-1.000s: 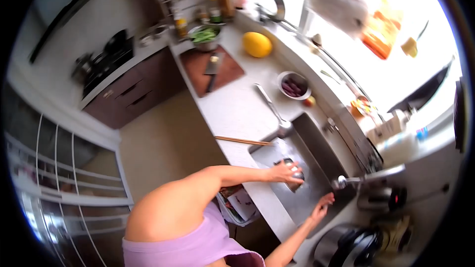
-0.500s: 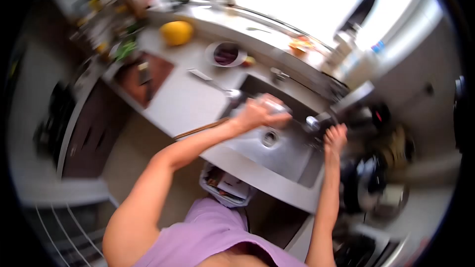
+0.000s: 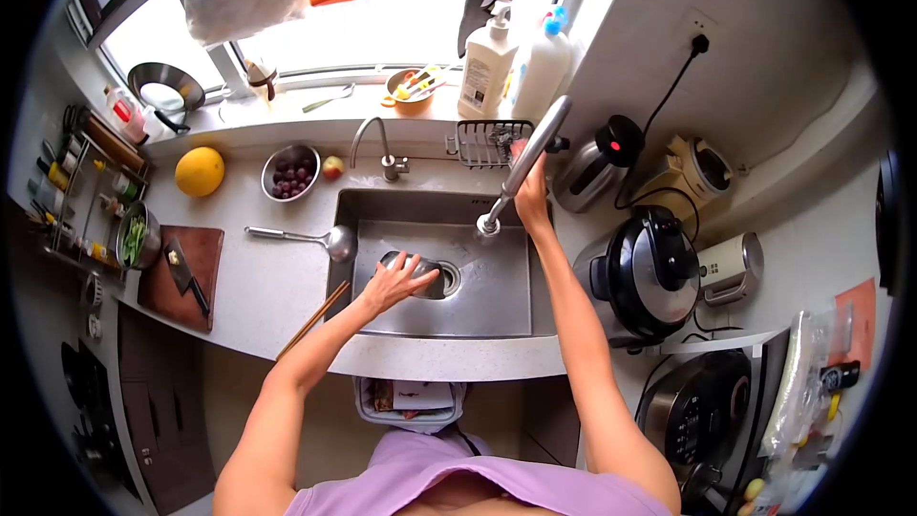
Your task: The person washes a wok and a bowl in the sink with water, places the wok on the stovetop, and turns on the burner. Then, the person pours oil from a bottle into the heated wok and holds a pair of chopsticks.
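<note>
In the sink point(image 3: 478, 320), my left hand point(image 3: 390, 285) holds a small shiny metal bowl point(image 3: 433, 288), its fingers spread over it beside the drain. The hand covers much of the bowl. My right hand point(image 3: 531, 186) reaches up behind the tall curved faucet point(image 3: 531, 155), near a black wire rack point(image 3: 473, 145) with a steel wool scourer point(image 3: 502, 140). Its fingers are partly hidden by the faucet, so what they touch is unclear. A metal ladle point(image 3: 336, 243) lies with its head over the sink's left edge.
Chopsticks point(image 3: 313, 320) lie left of the sink. Further left are a cutting board point(image 3: 202, 263) with a knife point(image 3: 186, 279), a bowl of dark fruit point(image 3: 290, 174) and a yellow melon point(image 3: 200, 172). A pressure cooker point(image 3: 654, 277) and a thermos point(image 3: 600, 164) stand on the right.
My left hand has lowered the shiny bowl into the sink. My right hand has moved from beside the faucet to behind it, toward the rack. The view has turned and sharpened.
</note>
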`<state>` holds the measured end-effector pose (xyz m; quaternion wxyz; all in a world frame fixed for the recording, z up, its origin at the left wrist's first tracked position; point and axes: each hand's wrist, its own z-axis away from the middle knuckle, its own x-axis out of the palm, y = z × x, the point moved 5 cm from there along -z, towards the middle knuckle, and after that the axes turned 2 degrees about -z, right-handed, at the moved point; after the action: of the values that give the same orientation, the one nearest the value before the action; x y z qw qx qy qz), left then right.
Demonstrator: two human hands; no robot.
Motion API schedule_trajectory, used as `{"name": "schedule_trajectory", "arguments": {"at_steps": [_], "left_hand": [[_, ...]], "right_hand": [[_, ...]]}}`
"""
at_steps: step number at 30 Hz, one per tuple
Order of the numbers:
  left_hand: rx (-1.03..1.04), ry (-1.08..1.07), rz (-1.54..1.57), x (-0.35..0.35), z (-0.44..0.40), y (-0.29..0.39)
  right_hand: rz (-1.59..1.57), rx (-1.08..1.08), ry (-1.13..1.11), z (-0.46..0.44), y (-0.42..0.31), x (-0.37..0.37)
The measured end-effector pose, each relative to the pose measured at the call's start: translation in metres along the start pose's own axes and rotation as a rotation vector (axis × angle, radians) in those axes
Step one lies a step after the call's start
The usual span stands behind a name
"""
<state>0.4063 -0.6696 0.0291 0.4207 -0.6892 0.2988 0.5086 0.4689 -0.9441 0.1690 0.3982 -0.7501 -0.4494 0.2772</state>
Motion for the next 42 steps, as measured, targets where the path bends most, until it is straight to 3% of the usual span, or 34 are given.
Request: {"name": "schedule_trajectory", "arguments": {"at_steps": [1, 2, 4, 6, 7, 10, 12, 13, 14, 15, 16, 17, 19, 20, 22, 23, 24, 25, 26, 27, 28, 30, 32, 33, 34, 36, 37, 38, 39, 40, 41, 42], "left_hand": [[0.012, 0.008, -0.008, -0.005, -0.007, -0.002], [0.107, 0.031, -0.021, -0.015, -0.009, -0.001], [0.202, 0.052, -0.041, -0.043, -0.014, -0.006], [0.268, 0.095, -0.072, -0.077, -0.022, -0.018], [0.233, 0.081, -0.142, -0.089, -0.025, -0.026], [-0.049, 0.033, 0.394, -0.126, -0.035, -0.047], [-0.383, 0.154, 0.437, -0.087, -0.025, -0.034], [-0.178, 0.027, 0.175, -0.049, -0.023, -0.008], [0.038, -0.094, -0.086, -0.01, -0.015, 0.014], [0.273, -0.128, -0.007, 0.024, -0.008, 0.024], [0.145, -0.223, -0.035, 0.017, -0.013, 0.021], [-0.032, -0.151, 0.103, 0.004, -0.019, 0.001], [-0.354, -0.014, 0.311, -0.049, -0.025, -0.033], [-0.525, 0.079, 0.374, -0.079, -0.033, -0.046], [-0.692, 0.387, 0.318, -0.094, -0.027, -0.04], [-0.618, 0.226, 0.241, -0.054, -0.031, -0.026], [-0.214, -0.114, 0.158, -0.023, -0.036, -0.006], [0.099, -0.178, 0.051, -0.009, -0.029, 0.01], [0.392, -0.224, -0.073, 0.001, -0.024, 0.022], [0.08, -0.227, 0.148, -0.01, -0.038, 0.012], [-0.238, -0.248, 0.371, -0.03, -0.038, -0.002], [-0.437, 0.264, 0.602, -0.087, -0.033, -0.017], [-0.577, 0.281, 0.319, -0.059, -0.026, -0.007], [-0.282, 0.077, 0.31, -0.02, -0.027, -0.002], [0.092, -0.322, 0.175, -0.026, -0.035, 0.016], [0.29, -0.189, 0.029, -0.049, -0.036, 0.023], [-0.23, -0.04, 0.726, -0.052, -0.043, 0.0], [-0.31, 0.133, 0.56, -0.073, -0.039, -0.004], [-0.412, 0.293, 0.396, -0.094, -0.033, -0.008], [-0.38, 0.402, 0.185, -0.086, -0.031, -0.005], [-0.211, -0.014, 0.237, -0.056, -0.028, 0.0], [-0.036, -0.408, 0.279, -0.047, -0.033, 0.01]], "right_hand": [[0.036, -0.102, -0.058, -0.021, -0.02, 0.01], [0.398, -0.06, -0.187, -0.039, -0.027, 0.019], [0.622, -0.24, -0.295, -0.047, -0.015, 0.031], [0.397, -0.27, -0.154, -0.047, -0.044, 0.015], [0.196, -0.163, -0.067, -0.04, -0.045, 0.005], [-0.481, 0.38, 0.101, 0.031, -0.028, -0.035], [-0.753, 0.632, 0.135, 0.109, 0.012, -0.042], [-0.812, 0.757, 0.114, 0.152, 0.038, -0.043], [-0.185, 0.76, -0.238, 0.195, 0.047, -0.037], [0.451, 0.699, -0.569, 0.223, 0.056, -0.029], [1.113, 0.578, -0.881, 0.224, 0.053, -0.034], [1.125, 0.596, -0.858, 0.218, 0.048, -0.041], [0.226, 0.553, -0.577, 0.186, -0.024, -0.029], [-0.042, 0.582, -0.603, 0.178, -0.033, -0.023], [-0.636, 0.838, -0.519, 0.17, -0.059, -0.017], [-0.567, 1.102, -0.473, 0.195, -0.005, -0.012], [-0.016, 0.97, -0.537, 0.211, 0.018, -0.014], [0.538, 0.893, -0.592, 0.228, 0.039, -0.016], [0.506, 0.753, -0.582, 0.222, 0.014, -0.016], [0.494, 0.6, -0.603, 0.21, -0.005, -0.019], [0.146, 0.583, -0.506, 0.21, -0.012, -0.014], [-0.554, 0.753, -0.585, 0.206, -0.059, -0.014], [-0.745, 0.894, -0.483, 0.209, -0.07, -0.023], [0.108, 0.727, -0.75, 0.224, -0.026, -0.016], [0.968, 0.477, -0.93, 0.245, 0.035, -0.013], [0.492, 0.116, -0.612, 0.225, -0.025, -0.027], [0.157, 0.264, -0.37, 0.203, -0.077, -0.041], [-0.191, 0.399, -0.114, 0.196, -0.103, -0.052], [0.061, 0.263, -0.018, 0.196, -0.105, -0.06], [0.31, 0.127, 0.067, 0.195, -0.105, -0.063], [0.537, -0.01, 0.099, 0.198, -0.106, -0.062], [0.723, 0.057, -0.108, 0.211, -0.075, -0.049]]}}
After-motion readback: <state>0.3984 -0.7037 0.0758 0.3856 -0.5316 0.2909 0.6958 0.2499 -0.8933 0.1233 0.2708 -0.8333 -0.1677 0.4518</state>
